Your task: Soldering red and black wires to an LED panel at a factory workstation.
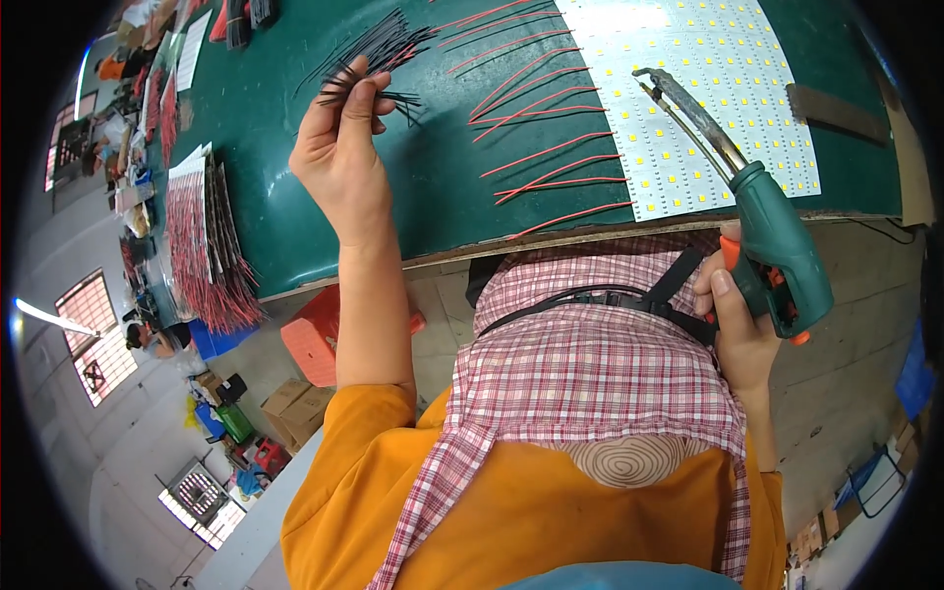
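Note:
My left hand point(344, 147) is raised over the green tabletop, its thumb and fingers pinched round a small bunch of black wires point(398, 101). Just beyond it lies a pile of black wires point(383, 44) with some red ones. My right hand point(733, 305) grips a green soldering gun point(782, 236) with an orange trigger. Its dark tip point(654, 79) is above a white LED board point(688, 147) dotted with yellow squares. Several red wires point(551, 152) stick out from the board's left edge over the table.
A stack of wired boards point(206, 226) with red and black leads sits at the table's left edge. A dark bar point(836, 113) lies across the board's right side. Below the table are a red plastic stool point(312, 339) and cardboard boxes point(295, 408). Other people are at the far left.

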A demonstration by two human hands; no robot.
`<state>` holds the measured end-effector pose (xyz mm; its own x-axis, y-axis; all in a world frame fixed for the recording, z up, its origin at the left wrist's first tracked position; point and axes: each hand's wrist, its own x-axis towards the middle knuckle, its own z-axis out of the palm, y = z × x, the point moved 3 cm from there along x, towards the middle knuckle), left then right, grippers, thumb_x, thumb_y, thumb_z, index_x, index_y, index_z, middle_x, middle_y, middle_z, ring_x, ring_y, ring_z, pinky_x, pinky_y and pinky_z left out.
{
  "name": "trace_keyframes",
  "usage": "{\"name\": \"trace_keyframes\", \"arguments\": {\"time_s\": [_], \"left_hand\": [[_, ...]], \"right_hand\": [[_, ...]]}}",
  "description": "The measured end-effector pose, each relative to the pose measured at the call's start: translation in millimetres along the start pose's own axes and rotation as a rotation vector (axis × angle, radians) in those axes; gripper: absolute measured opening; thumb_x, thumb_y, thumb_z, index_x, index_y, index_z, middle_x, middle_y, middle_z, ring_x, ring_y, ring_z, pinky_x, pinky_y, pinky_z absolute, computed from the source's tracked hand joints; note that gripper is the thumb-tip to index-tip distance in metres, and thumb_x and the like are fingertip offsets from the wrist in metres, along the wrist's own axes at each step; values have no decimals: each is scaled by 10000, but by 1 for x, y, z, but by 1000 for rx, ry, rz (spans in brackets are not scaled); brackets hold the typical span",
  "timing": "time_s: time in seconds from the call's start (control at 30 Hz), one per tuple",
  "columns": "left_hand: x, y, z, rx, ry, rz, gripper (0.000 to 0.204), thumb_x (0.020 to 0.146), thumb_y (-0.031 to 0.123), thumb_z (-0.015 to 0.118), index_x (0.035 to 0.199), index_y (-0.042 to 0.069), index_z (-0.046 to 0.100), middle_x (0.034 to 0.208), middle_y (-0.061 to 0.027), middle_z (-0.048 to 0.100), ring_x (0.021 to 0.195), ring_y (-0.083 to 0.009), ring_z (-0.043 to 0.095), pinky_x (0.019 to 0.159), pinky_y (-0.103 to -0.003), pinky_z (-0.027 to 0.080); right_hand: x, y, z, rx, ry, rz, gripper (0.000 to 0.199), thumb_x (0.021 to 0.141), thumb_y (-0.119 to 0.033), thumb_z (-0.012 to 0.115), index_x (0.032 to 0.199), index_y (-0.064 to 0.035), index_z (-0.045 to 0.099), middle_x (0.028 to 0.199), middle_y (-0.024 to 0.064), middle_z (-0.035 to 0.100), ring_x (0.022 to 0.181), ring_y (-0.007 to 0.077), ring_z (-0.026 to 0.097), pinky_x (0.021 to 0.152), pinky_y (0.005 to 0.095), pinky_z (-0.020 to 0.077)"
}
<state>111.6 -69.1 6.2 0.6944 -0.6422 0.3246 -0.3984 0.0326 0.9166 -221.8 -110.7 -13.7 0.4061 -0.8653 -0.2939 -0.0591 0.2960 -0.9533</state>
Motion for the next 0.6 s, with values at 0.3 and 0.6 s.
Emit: {"name": "trace_keyframes", "arguments": {"time_s": [0.3,0.6], "left_hand": [[28,41,-17,62,-110,202,141,855,-78,594,985,-76,649,988,-199,675,872,-245,676,848,-342,539],[-68,71,84,-273,-1014,-851,126,840,68,612,815,-50,650,778,-138,679,712,-194,658,763,-298,507]], "right_hand": [[0,0,0,13,4,38,338,890,-53,585,1213,29,533,782,38,593,656,68,532,604,223,461],[24,-5,-2,-28,-248,-256,393,855,-293,618,1154,-90,462,1250,282,525,1161,326,529,986,428,391]]}}
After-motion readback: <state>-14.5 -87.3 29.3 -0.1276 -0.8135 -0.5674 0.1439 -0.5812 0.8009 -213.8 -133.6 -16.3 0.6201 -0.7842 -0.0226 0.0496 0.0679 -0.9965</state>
